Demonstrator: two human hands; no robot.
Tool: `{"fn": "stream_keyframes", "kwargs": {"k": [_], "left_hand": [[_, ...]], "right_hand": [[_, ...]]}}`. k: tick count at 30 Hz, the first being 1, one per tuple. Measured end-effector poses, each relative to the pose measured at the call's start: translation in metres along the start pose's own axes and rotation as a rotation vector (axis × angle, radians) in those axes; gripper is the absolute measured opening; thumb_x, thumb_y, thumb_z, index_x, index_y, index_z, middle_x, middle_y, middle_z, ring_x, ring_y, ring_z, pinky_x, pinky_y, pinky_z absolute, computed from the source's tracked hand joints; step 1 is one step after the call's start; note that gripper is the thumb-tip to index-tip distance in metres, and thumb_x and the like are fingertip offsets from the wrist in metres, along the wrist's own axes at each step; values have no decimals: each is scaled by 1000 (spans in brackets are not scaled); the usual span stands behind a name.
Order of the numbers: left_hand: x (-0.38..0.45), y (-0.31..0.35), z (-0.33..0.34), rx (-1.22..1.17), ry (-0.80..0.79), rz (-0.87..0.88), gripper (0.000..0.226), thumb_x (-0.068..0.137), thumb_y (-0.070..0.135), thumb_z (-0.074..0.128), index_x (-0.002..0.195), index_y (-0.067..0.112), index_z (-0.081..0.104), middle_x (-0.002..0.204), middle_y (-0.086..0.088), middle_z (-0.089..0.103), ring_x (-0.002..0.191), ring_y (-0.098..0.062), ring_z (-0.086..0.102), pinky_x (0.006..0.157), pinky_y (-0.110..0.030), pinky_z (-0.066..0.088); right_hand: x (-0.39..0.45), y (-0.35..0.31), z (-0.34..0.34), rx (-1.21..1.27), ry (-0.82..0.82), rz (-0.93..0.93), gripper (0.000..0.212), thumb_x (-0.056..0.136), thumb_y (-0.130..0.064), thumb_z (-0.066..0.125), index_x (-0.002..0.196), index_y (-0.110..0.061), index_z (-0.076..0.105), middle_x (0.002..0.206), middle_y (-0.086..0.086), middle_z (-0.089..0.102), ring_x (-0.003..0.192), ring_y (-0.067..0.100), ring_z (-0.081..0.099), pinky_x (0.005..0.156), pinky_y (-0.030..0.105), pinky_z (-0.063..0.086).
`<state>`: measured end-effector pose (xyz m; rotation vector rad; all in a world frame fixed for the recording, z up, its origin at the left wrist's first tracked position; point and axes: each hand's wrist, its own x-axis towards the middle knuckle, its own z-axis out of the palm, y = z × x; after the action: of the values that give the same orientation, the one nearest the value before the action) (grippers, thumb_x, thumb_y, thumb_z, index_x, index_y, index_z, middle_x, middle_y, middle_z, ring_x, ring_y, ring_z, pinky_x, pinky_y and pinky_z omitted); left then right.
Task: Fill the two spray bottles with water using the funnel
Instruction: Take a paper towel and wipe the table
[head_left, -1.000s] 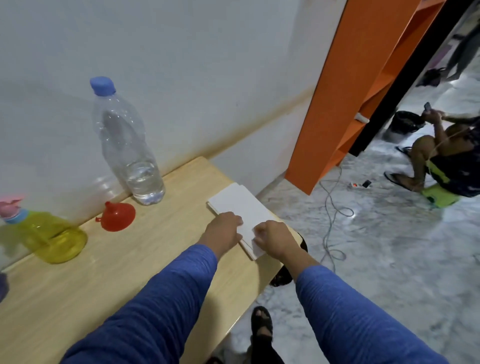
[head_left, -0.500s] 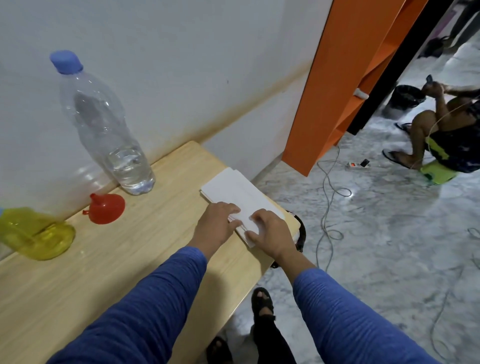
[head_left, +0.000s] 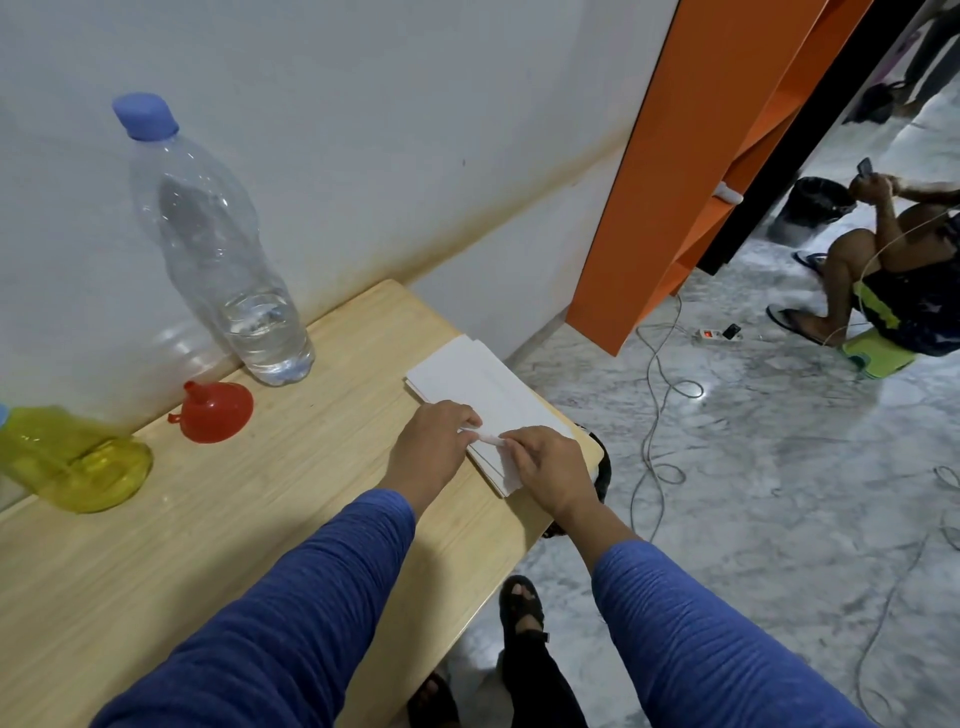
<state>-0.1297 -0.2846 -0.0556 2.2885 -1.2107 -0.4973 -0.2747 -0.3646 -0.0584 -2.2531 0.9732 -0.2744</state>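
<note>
Left hand and right hand pinching top sheet of white tissue stack at desk corner — red funnel, water bottle, yellow spray bottle along wall

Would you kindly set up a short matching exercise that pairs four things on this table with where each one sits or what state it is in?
Things:
1. water bottle
2. funnel
3. yellow spray bottle
4. stack of white paper

Descriptions:
A. at the table's right end, under both hands
B. lying on the table, in front of the clear bottle
C. at the picture's left edge, partly cut off
D. upright by the wall, blue cap on, a little water at the bottom

Pairs: 1-D, 2-B, 3-C, 4-A
</note>
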Motion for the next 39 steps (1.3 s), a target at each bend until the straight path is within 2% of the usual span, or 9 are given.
{"fn": "stream_keyframes", "kwargs": {"k": [5, 10, 14, 18, 24, 28, 32, 36, 39], "left_hand": [[4, -1, -2, -11, 49, -25, 11, 89, 18, 59, 96, 20, 67, 96, 6, 62, 85, -9, 51, 70, -24, 40], [12, 0, -13, -59, 131, -34, 13, 88, 18, 59, 85, 21, 71, 84, 6, 67, 79, -14, 59, 63, -26, 44], [18, 6, -31, -161, 232, -90, 19, 88, 16, 54, 89, 21, 72, 94, 6, 68, 86, -9, 46, 70, -22, 36], [23, 18, -58, -243, 326, -43, 15, 90, 19, 58, 94, 17, 72, 100, 4, 68, 105, -14, 47, 79, -18, 29], [39, 35, -107, -208, 438, 72, 16, 88, 22, 62, 96, 17, 74, 101, 3, 71, 103, -17, 55, 76, -13, 29], [42, 37, -134, -165, 476, 88, 17, 88, 23, 60, 97, 19, 74, 101, 2, 71, 102, -20, 53, 74, -14, 26], [33, 23, -160, -152, 529, 97, 16, 88, 20, 61, 96, 16, 74, 99, -2, 72, 99, -21, 57, 83, -22, 37], [7, -16, -171, -209, 588, -9, 14, 85, 15, 65, 95, 10, 75, 96, -7, 73, 95, -23, 63, 84, -26, 42], [-21, -52, -166, -211, 599, -168, 16, 86, 12, 63, 98, 10, 74, 101, -4, 72, 97, -17, 62, 82, -14, 36]], "right_hand": [[2, -4, -13, 36, 22, -16, 23, 94, -22, 55, 110, -15, 70, 109, 3, 71, 104, 17, 61, 82, 4, 30], [7, -12, -33, 51, 91, -57, 22, 92, -23, 57, 107, -16, 72, 107, 3, 71, 100, 17, 62, 81, 5, 33], [19, -21, -56, 13, 104, -82, 23, 92, -26, 57, 109, -18, 71, 109, 2, 70, 101, 16, 62, 85, 11, 36], [33, -38, -82, -33, 111, -113, 24, 93, -27, 55, 110, -20, 70, 112, 1, 69, 104, 17, 60, 85, 14, 36], [51, -73, -118, -111, 144, -188, 25, 94, -28, 53, 112, -23, 69, 113, 2, 68, 103, 17, 61, 81, 14, 36], [61, -96, -129, -116, 172, -228, 25, 94, -29, 53, 113, -22, 69, 115, 4, 68, 107, 19, 61, 88, 20, 40], [74, -121, -117, -76, 160, -281, 24, 93, -24, 57, 111, -16, 70, 113, 7, 69, 106, 21, 62, 88, 17, 39], [90, -142, -76, -42, 46, -354, 23, 91, -17, 59, 110, -14, 70, 113, 9, 69, 107, 22, 61, 85, 11, 34], [99, -153, -34, -14, -59, -424, 20, 88, -12, 62, 106, -11, 72, 108, 11, 70, 104, 24, 62, 85, 6, 32]]}}
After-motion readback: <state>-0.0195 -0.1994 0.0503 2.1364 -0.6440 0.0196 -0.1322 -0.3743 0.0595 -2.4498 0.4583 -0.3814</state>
